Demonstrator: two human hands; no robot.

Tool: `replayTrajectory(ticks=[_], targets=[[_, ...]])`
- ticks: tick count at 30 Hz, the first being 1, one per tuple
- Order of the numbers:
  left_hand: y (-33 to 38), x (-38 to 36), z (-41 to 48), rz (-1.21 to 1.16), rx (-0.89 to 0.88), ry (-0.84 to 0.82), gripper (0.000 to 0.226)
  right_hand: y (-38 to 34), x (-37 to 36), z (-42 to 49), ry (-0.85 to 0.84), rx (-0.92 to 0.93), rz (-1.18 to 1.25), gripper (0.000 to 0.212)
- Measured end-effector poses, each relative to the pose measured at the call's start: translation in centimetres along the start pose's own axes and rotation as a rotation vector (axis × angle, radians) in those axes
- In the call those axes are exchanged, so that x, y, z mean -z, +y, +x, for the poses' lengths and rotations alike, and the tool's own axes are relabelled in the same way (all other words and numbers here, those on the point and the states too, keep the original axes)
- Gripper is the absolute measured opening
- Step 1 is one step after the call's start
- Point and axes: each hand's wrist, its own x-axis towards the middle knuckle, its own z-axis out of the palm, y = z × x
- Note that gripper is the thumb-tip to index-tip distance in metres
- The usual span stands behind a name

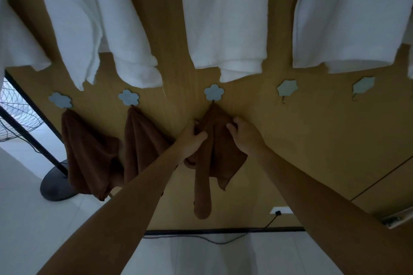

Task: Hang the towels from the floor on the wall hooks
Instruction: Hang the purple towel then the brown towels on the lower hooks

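Fig.: brown towel (214,152) hangs from 3rd flower hook (214,92), mid-wall (312,140). L hand (193,138) fingers curl round its left fold; R hand (243,135) grasps its right edge. Risk: a downward tug while straightening slips cloth off hook, onto floor (26,207).

— What is standing off at the left?
— A pedestal fan (15,107) is standing there, its round black base (55,183) sitting near the wood-panelled wall (312,140).
— And low on the right?
— A black plug (277,213) is sitting in a white socket (285,209), its cable (271,221) trailing down to the dark skirting (223,231).
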Motion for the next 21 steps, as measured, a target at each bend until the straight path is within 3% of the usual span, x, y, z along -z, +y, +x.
replayTrajectory(ticks=[3, 5, 11, 13, 17, 21], targets=[[-1.7, 0.0, 0.6, 0.315, 0.055, -0.163, 0.046, 0.4, 0.1, 0.1, -0.067, -0.018, -0.009, 0.031], [-2.5, -0.1, 0.7, 0.512, 0.095, -0.186, 0.05, 0.5, 0.2, 0.1, -0.073, -0.011, -0.022, 0.029], [-1.1, -1.1, 0.0, 0.501, -0.206, 0.194, 0.045, -0.3, -0.1, -0.4, 0.049, 0.114, -0.046, 0.03], [-0.5, -0.9, 0.0, 0.544, -0.274, 0.2, 0.046, -0.6, -0.2, -0.4, 0.061, 0.132, -0.072, 0.03], [-0.7, 0.1, -0.2, 0.657, -0.188, 0.076, 0.05, -0.7, 0.2, -0.3, 0.059, 0.115, -0.144, 0.033], [-1.6, 1.2, -1.1, 0.827, -0.209, 0.155, 0.065, -1.0, 0.1, -0.8, 0.069, 0.115, -0.162, 0.039]])
